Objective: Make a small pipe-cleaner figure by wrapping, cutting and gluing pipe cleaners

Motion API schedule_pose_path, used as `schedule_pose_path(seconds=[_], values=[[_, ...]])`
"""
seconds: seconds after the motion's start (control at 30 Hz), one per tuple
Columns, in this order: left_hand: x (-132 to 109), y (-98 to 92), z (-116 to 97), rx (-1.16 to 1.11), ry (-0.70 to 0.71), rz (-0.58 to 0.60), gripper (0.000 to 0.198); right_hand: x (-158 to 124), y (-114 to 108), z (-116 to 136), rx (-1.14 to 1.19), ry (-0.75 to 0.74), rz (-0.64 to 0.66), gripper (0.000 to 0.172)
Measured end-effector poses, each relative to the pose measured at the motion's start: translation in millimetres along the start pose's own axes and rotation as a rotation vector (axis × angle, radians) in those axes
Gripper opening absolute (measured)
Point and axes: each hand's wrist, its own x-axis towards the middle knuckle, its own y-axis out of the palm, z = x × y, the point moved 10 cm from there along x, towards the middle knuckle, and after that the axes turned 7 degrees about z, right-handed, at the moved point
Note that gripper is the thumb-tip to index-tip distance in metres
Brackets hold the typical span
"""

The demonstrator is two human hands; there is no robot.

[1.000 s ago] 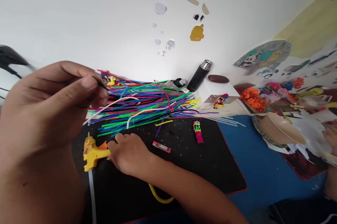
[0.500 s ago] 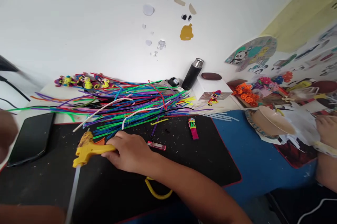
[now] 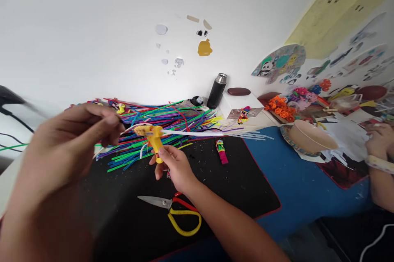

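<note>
**Glue gun up in one hand, tiny dark bit in the other, pipe cleaners everywhere**

So the right hand (image 3: 177, 167) has the yellow glue gun (image 3: 156, 142) by its handle, thumb pressed on it and the fingers only loosely curled, a couple of them sticking out. The gun's held up over the black mat (image 3: 246, 188), toward the back edge of the bench (image 3: 295, 188), nozzle pointing left, with a long whitish glue stick (image 3: 193, 133) poking out of its rear.

Left hand (image 3: 70, 139) is raised over the left part of the bench, thumb and fingertips pinched closed on a small dark piece (image 3: 124, 124). Too little of it shows to say what it is. The nozzle's right near those fingertips; can't tell if anything touches.

Scissors (image 3: 166, 203) with red and yellow handles lie on the mat toward the front edge. A little pink and green figure (image 3: 221, 153) lies near the mat's back right corner. A big heap of colourful pipe cleaners (image 3: 178, 120) runs along the bench's back edge, by the wall, with a black flask (image 3: 216, 92) and a white box (image 3: 234, 102) at its right end. Over on the right side there's a beige bowl (image 3: 314, 137), plus another person's hand (image 3: 378, 137) by some white paper (image 3: 349, 135).
</note>
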Motion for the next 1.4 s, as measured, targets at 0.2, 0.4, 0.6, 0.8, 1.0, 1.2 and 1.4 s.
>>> schedule_pose_path(seconds=[0.2, 0.4, 0.6, 0.8, 1.0, 1.2, 1.4], values=[[51, 118.0, -43, 0.091, -0.084, 0.238, 0.030, -20, -11, 7, 0.074, 0.022, 0.050, 0.049], [34, 127.9, -54, 0.070, -0.044, 0.315, 0.021, -36, -34, 28, 0.084, 0.017, 0.041, 0.034], [1, 168.1, -34, 0.103, -0.149, 0.646, 0.018, -56, -53, 46, -0.027, -0.009, 0.042, 0.026], [-37, 196.3, 39, 0.484, -0.222, 0.671, 0.020, -76, -70, 41, -0.046, -0.002, 0.009, 0.036], [-46, 226.6, 53, 0.922, 0.178, 0.619, 0.020, -92, -79, 31, -0.088, 0.018, -0.035, 0.043], [-55, 251.9, 70, 1.064, 0.358, 0.766, 0.019, -99, -91, 39, -0.161, -0.002, -0.093, 0.047], [-57, 251.5, 79, 1.088, 0.397, 0.772, 0.018, -107, -93, 22, -0.185, 0.042, -0.106, 0.050]])
